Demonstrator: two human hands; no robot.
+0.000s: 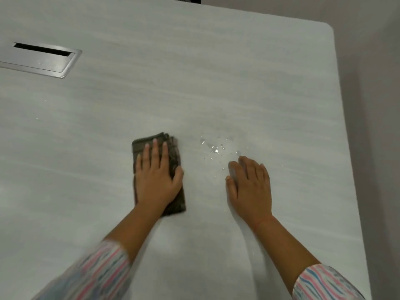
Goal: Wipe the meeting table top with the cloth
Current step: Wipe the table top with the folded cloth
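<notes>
A folded dark brown cloth [173,148] lies on the pale grey meeting table top [194,83]. My left hand [157,176] presses flat on the cloth with straight, spread fingers and covers most of it. My right hand [249,185] rests on the bare table to the right of the cloth, fingers slightly bent, holding nothing. Just beyond its fingertips lies a small patch of water droplets [216,148].
A metal cable hatch [41,59] with a dark slot is set into the table at the far left. The table's right edge and rounded far corner [331,33] border a grey floor. A few tiny droplets [37,119] sit at the left.
</notes>
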